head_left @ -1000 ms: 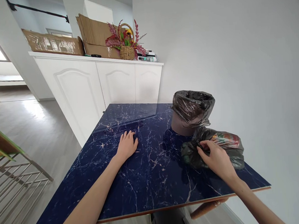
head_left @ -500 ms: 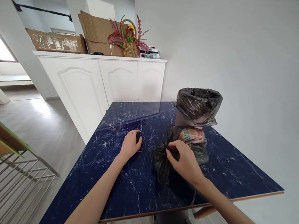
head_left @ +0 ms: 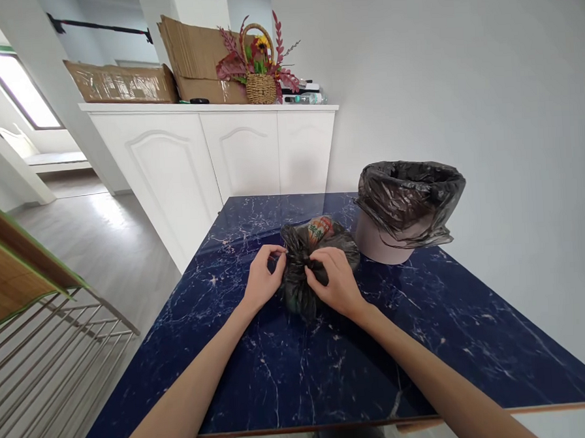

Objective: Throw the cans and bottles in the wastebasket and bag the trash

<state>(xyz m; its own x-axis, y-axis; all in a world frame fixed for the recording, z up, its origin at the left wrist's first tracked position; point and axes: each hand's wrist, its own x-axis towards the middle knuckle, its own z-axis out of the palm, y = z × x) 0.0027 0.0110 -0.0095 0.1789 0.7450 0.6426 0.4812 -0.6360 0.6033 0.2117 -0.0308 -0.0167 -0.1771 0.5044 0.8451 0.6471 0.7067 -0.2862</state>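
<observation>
Right now, you have a black plastic garbage bag (head_left: 298, 284) lying near the middle of the blue marble-patterned table (head_left: 456, 341), between your two hands. It looks thin, crumpled and glossy, bunched tightly at its neck (head_left: 302, 261), with loose ruffles fanning out on both sides of the gather. Through the stretched film on the far side, a red-printed package (head_left: 321, 229) shows, and a faint green patch (head_left: 293, 302) shows at the near left.

The filled part lies toward the right and slightly away from you; the gathered neck points left and a little toward you. So its long axis runs roughly across the table, though the creases make the exact angle hard to judge.

Your right hand (head_left: 339, 283) has a narrow grip, thumb and forefinger pinching the gathered neck. Your left hand (head_left: 265, 277) has its fingertips at the ruffled left edge; you cannot tell whether that grip pinches the film. Just right of the bag stands a mauve-grey bin (head_left: 384, 242) with a black liner (head_left: 409, 196).
</observation>
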